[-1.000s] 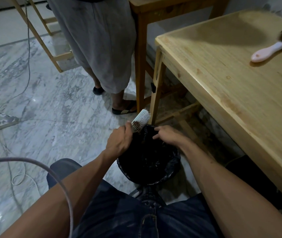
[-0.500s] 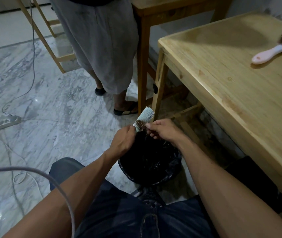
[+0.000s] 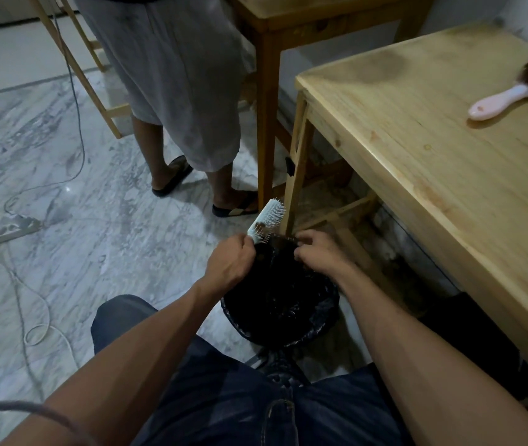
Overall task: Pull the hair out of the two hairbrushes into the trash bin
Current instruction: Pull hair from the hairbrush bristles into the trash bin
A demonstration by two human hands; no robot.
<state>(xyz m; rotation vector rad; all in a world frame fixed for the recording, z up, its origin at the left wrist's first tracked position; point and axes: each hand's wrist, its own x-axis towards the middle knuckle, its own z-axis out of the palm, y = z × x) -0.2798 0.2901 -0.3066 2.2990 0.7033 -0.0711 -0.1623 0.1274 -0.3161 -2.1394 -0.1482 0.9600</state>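
Fingers: left hand (image 3: 229, 263) is curled tight around the handle of the white brush (image 3: 266, 220); right hand (image 3: 319, 252) has its fingertips drawn together on a dark clump of hair (image 3: 280, 242) at the brush's lower bristles.
White brush: held tilted over the far rim of the trash bin (image 3: 317, 329), head pointing up and away, bristles facing right; a small brown tuft is caught in the bristles near the handle end.
Hair: runs from the bristles down to the right hand's fingertips, above the bin's opening; it blends into the dark liner, so its full extent is hard to tell.
Trash bin: on the floor between the person's knees, lined with a black bag, just beside the table leg.
Pink brush (image 3: 510, 96): lies on the table (image 3: 449, 188) at the far right, well apart from the hands, its head packed with brown hair and partly cut off by the frame edge.
Floor (image 3: 63, 175): grey marble, with a power strip (image 3: 8, 231) and cables at the left.
Other person (image 3: 176, 75): stands beyond the bin in a grey garment and dark sandals, beside a second wooden table (image 3: 288, 14).
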